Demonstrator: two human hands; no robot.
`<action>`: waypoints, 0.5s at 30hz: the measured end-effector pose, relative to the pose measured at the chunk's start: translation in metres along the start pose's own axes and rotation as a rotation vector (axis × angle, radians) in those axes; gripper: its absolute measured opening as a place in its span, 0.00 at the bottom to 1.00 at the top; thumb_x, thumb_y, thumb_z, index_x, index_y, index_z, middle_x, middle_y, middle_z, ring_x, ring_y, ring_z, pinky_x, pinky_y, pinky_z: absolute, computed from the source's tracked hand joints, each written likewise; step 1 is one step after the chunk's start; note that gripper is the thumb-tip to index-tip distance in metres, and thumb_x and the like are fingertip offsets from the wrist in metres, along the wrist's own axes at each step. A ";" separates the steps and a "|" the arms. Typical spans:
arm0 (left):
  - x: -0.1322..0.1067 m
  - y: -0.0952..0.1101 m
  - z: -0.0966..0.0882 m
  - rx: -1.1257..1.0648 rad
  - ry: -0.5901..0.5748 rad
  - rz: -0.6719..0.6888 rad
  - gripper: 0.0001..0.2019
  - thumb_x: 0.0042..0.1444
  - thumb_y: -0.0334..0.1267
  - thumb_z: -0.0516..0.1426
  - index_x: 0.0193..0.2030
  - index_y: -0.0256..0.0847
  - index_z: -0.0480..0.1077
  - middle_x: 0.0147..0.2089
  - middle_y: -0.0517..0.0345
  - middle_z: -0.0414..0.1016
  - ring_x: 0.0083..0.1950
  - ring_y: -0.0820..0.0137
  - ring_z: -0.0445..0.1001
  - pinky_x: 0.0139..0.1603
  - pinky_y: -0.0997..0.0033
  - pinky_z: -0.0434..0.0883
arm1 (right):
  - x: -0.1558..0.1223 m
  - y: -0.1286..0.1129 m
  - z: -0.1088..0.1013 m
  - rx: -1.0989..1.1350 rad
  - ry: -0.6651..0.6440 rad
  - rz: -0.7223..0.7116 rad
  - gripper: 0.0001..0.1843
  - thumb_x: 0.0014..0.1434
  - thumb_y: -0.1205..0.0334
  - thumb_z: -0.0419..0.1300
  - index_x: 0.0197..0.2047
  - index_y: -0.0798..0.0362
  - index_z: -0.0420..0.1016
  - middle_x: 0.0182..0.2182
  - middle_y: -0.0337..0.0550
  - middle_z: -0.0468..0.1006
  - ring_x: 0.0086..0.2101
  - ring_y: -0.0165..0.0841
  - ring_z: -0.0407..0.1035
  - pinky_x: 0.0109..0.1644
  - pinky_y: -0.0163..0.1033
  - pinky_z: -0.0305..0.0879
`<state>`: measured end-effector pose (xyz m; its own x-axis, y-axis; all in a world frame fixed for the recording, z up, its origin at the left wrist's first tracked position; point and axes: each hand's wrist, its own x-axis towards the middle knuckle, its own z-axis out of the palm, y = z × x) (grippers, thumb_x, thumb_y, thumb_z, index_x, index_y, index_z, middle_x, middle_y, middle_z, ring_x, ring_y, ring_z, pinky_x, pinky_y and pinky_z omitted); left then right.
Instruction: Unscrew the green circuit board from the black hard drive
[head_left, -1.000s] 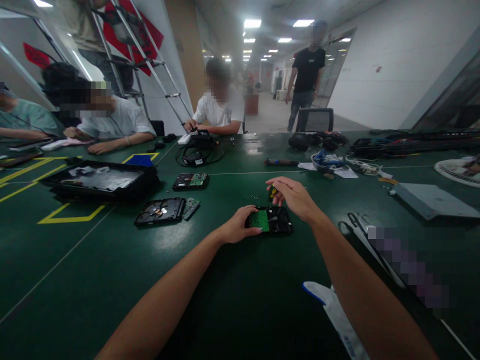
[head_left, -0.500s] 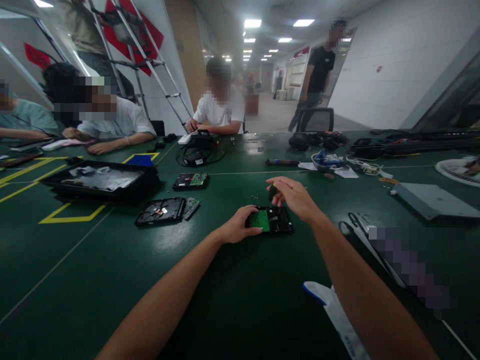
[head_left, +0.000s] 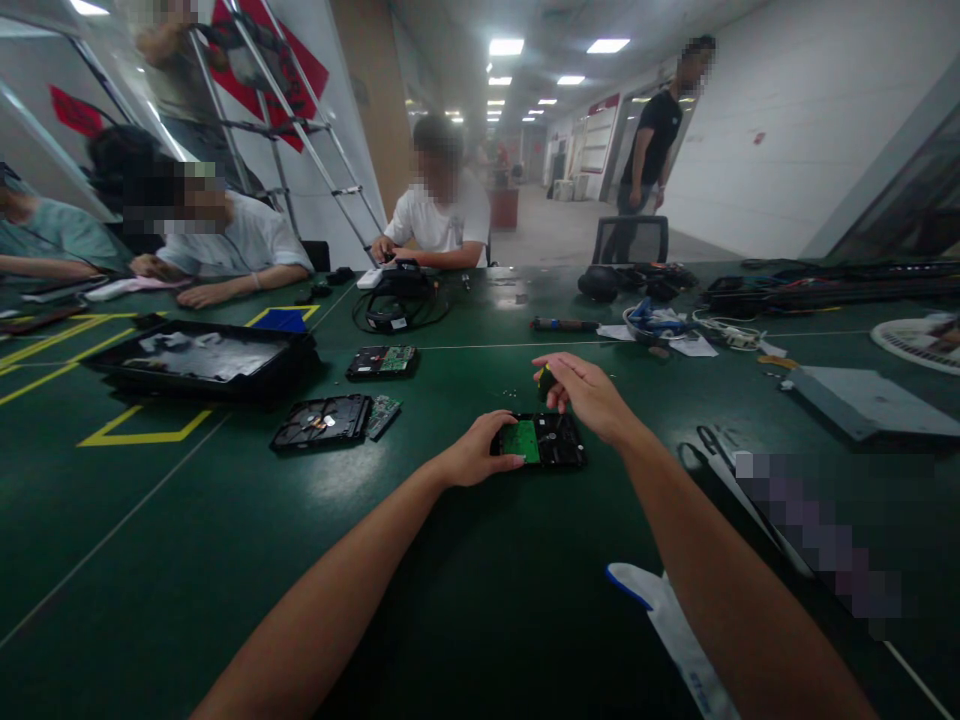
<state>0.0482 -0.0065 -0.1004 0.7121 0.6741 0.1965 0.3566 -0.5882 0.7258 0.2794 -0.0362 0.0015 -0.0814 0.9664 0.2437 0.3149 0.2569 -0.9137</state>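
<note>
A black hard drive [head_left: 562,440] with a green circuit board [head_left: 520,440] facing up lies flat on the green table. My left hand [head_left: 484,448] grips the drive's left end, thumb along the near edge and fingers over the far one. Above the drive's far edge, my right hand [head_left: 576,388] is closed around the dark green and yellow handle of a screwdriver [head_left: 545,380]. The screwdriver's tip is too small and dark to make out. Just beyond the drive lie several tiny screws [head_left: 510,393].
Left of my hands are another hard drive [head_left: 321,424], a loose circuit board [head_left: 384,416], a third drive [head_left: 382,362] and a black tray [head_left: 202,355]. A white glove [head_left: 675,630] lies under my right forearm. A grey metal case [head_left: 870,402] sits at right. People sit across the table.
My left hand and the drive stay put. The screwdriver handle has turned slightly within my right hand, showing more yellow. In the background a person in black has walked to the right.
</note>
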 end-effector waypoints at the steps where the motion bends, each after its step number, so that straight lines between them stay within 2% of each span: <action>1: 0.000 0.000 0.000 0.002 0.000 0.001 0.35 0.54 0.52 0.66 0.66 0.44 0.62 0.70 0.44 0.60 0.71 0.52 0.59 0.72 0.45 0.58 | 0.000 0.000 -0.001 -0.012 -0.001 -0.003 0.20 0.69 0.46 0.51 0.52 0.47 0.77 0.38 0.44 0.79 0.26 0.30 0.69 0.27 0.37 0.63; 8: -0.001 0.003 -0.002 -0.002 -0.018 -0.018 0.36 0.55 0.53 0.65 0.67 0.44 0.61 0.71 0.44 0.59 0.72 0.52 0.58 0.72 0.46 0.59 | -0.002 -0.002 -0.003 -0.105 0.056 -0.007 0.16 0.63 0.46 0.60 0.41 0.49 0.74 0.35 0.41 0.79 0.27 0.30 0.68 0.28 0.36 0.63; 11: -0.001 0.003 -0.002 -0.002 -0.011 -0.008 0.36 0.55 0.53 0.65 0.67 0.44 0.61 0.71 0.44 0.59 0.72 0.52 0.59 0.72 0.46 0.59 | -0.002 -0.003 -0.001 -0.037 0.045 0.010 0.14 0.64 0.47 0.59 0.43 0.49 0.72 0.38 0.43 0.81 0.24 0.28 0.67 0.26 0.36 0.62; 15: -0.001 0.003 -0.003 -0.002 -0.007 -0.004 0.35 0.55 0.53 0.65 0.66 0.45 0.62 0.71 0.45 0.60 0.71 0.52 0.59 0.72 0.45 0.59 | -0.002 -0.005 0.000 -0.001 -0.022 0.015 0.18 0.67 0.46 0.54 0.45 0.49 0.76 0.40 0.45 0.80 0.25 0.28 0.69 0.25 0.35 0.62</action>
<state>0.0472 -0.0079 -0.0966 0.7152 0.6729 0.1890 0.3581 -0.5850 0.7277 0.2779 -0.0389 0.0051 -0.0972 0.9700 0.2228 0.3170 0.2424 -0.9169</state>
